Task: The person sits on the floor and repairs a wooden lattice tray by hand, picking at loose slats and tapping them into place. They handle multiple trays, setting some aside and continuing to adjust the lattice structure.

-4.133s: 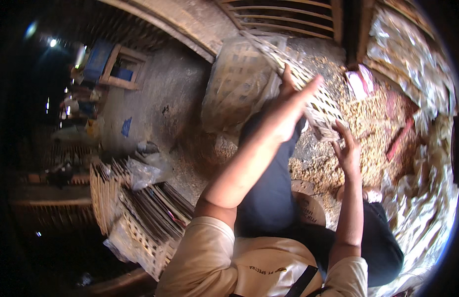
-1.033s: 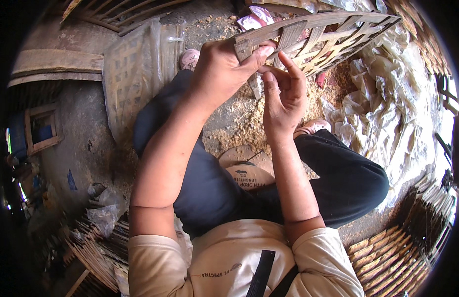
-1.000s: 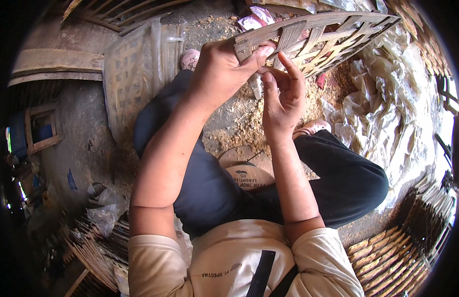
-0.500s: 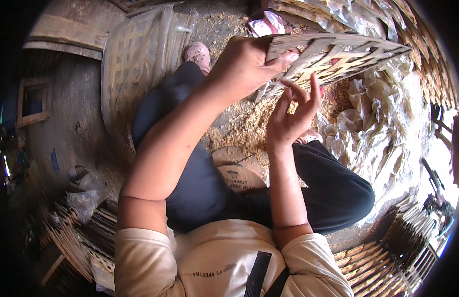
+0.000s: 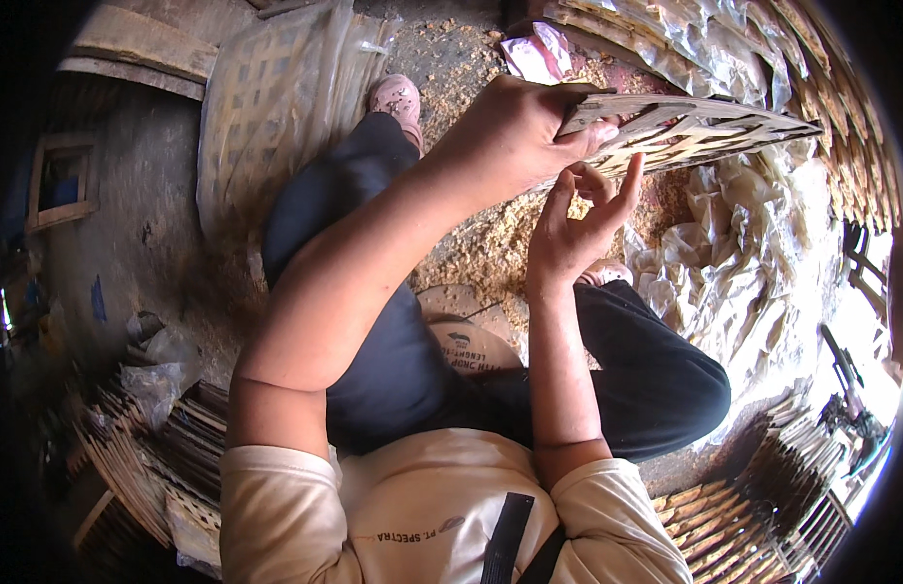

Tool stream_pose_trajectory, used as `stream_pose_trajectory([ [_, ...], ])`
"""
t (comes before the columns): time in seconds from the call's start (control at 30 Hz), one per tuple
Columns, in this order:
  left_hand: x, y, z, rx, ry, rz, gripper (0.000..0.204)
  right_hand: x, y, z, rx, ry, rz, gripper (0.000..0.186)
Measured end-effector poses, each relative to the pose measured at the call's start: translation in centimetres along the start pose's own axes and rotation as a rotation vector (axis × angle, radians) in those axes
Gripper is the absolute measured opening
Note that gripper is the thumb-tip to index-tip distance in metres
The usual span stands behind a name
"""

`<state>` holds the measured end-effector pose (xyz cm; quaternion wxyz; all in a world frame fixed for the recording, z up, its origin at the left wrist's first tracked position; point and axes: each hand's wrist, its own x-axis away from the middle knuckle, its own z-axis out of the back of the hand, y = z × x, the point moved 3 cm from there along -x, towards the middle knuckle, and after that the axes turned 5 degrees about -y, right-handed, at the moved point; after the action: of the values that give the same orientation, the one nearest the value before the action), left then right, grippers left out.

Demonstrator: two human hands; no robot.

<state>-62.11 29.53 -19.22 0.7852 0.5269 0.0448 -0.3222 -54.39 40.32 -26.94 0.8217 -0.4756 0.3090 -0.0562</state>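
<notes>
My left hand (image 5: 534, 131) grips the near end of a flat woven bamboo panel (image 5: 709, 131), thumb over its edge; the panel is raised and tilted, stretching away to the right, its underside partly hidden. Just below it, my right hand (image 5: 588, 219) has the fingers apart and curved upward, the fingertips close to the underside; whether they touch it I cannot tell. Tan crumbly bits (image 5: 476, 238) lie on the floor beneath, around my legs in dark trousers and a pink clog (image 5: 396, 99). A round cardboard piece (image 5: 469, 343) lies between my legs.
A plastic-covered lattice stack (image 5: 247, 127) leans at upper left. Crumpled plastic sheets (image 5: 738, 243) spread at right, a pink-white wrapper (image 5: 537, 55) lies ahead. Slatted panels are piled at lower left (image 5: 130, 467) and lower right (image 5: 714, 526). A wooden frame (image 5: 67, 175) stands far left.
Since a second ago, my left hand and the panel have moved right and slightly down, the panel tipping flatter. My right hand has shifted right and down, its fingers spreading apart beneath the panel.
</notes>
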Motion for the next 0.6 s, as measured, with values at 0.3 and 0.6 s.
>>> stream_pose_trajectory([
  [0.3, -0.3, -0.2, 0.2, -0.024, -0.016, 0.034, 0.018, 0.2, -1.1, -0.9, -0.522, 0.022, -0.297, 0.077],
  [0.6, -0.3, -0.2, 0.5, 0.034, -0.049, 0.101, 0.018, -1.2, -1.9, -0.5, -1.271, -0.028, -0.537, 0.078],
])
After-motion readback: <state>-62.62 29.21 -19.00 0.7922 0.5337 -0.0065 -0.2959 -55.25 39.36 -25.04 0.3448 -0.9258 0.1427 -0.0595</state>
